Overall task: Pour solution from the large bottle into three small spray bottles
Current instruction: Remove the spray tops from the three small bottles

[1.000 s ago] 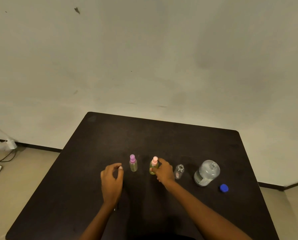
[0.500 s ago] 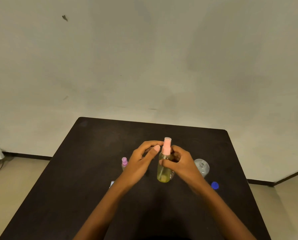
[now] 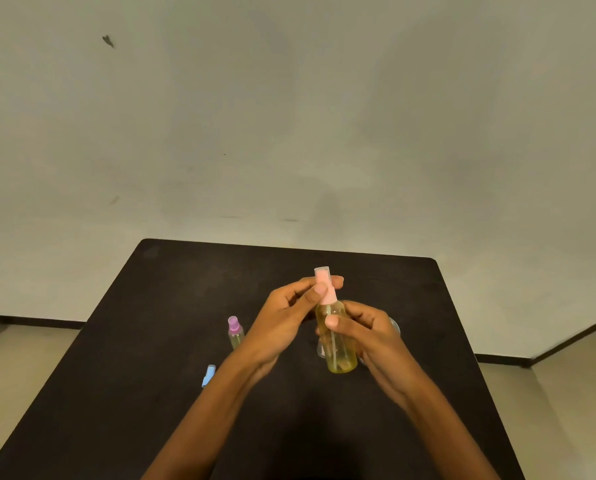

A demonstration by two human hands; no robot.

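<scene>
A small spray bottle (image 3: 338,344) with yellowish liquid is held upright above the black table (image 3: 428,306). My right hand (image 3: 365,332) grips its body. My left hand (image 3: 286,313) pinches its pink spray cap (image 3: 325,284) between thumb and fingers. A second small bottle with a purple cap (image 3: 234,331) stands on the table to the left. The large bottle (image 3: 394,328) is almost wholly hidden behind my right hand. A sliver of a clear bottle (image 3: 321,348) shows behind the held one.
A light blue spray cap (image 3: 208,375) lies on the table left of my left forearm. The table's back edge runs close to a plain wall. Floor shows on both sides of the table.
The pink-capped bottle came off the table, up toward me. My left hand moved in from the left and took hold of its cap. The camera tilted, hiding the large bottle and blue lid.
</scene>
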